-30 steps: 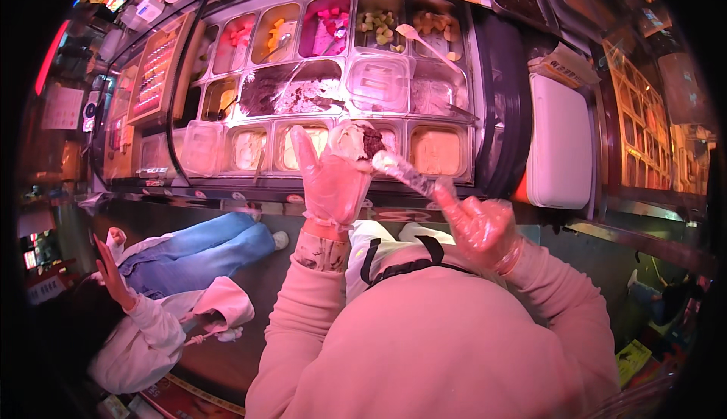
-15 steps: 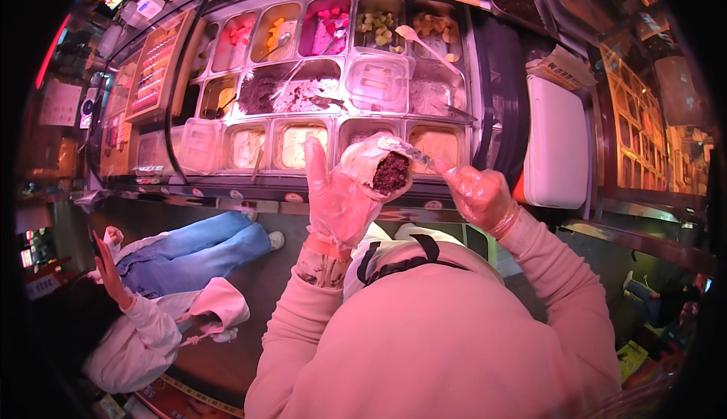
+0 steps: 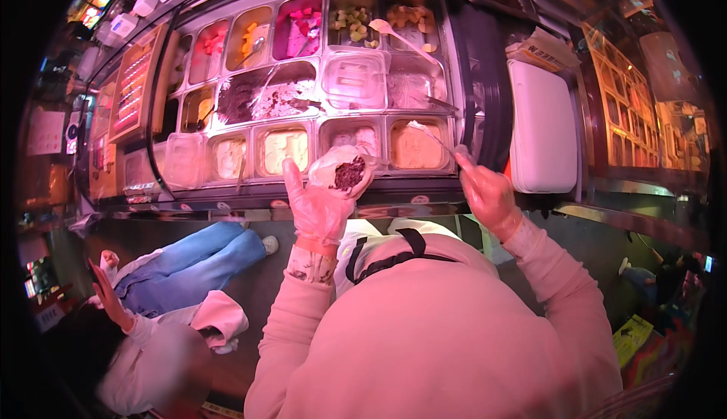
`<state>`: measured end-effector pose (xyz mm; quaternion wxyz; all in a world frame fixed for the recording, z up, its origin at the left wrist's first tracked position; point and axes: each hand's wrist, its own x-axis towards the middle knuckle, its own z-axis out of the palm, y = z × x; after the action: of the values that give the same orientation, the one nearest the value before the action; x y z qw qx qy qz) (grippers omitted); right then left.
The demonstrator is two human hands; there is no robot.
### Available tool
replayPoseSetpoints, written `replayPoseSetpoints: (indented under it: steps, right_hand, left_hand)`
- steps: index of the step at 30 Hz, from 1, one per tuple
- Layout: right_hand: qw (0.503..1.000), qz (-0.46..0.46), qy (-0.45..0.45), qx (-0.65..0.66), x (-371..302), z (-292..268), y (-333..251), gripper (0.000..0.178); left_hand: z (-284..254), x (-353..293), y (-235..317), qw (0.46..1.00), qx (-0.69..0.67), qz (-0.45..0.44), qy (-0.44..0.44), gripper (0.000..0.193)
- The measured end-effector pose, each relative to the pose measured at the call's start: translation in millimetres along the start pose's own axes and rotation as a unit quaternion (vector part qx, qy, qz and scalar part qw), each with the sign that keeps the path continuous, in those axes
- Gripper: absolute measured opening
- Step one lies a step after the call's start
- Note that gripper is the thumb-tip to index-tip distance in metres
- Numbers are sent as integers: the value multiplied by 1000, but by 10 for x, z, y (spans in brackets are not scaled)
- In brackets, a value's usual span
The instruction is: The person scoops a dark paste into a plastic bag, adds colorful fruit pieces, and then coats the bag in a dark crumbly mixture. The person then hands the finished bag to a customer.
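Head view: my left hand (image 3: 321, 211) cups a wrap (image 3: 341, 171), likely soft and light, best cradled underneath; right hand (image 3: 488, 196) clamps a spatula (image 3: 435, 137).

At the front edge of the desk (image 3: 227, 216), the left grip (image 3: 319, 211), in a clear glove, holds a pale, rounded wrap (image 3: 324, 171) with dark, crumbly filling (image 3: 350, 175) showing. The right grip (image 3: 488, 194), also gloved, holds a thin spatula (image 3: 438, 138), its pale-smeared tip over the peach-coloured tub (image 3: 415, 152) at the tub rows' front right corner.
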<state>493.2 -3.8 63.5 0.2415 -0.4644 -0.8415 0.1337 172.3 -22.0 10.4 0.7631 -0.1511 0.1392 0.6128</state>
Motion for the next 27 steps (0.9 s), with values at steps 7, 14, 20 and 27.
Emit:
replayPoseSetpoints:
  steps: [7,14,20,27]
  right_hand:
    - [954,203,-218,-9,128,1019,778,26]
    - [938,132,-286,-144,497,1380,595,23]
    - [896,163,-406,-72,558,1156,538,16]
    - [686,568,-372,261,435,1328,1033,8]
  left_hand:
    - [121,-174,-87,999,-24,-26,27,89]
    - [11,-254,-78,998,10,-19,59,88]
    - [-107,-266,-75,996,-3,-8,92,85]
    - [24,-125,-141,998,14,-42,53,86]
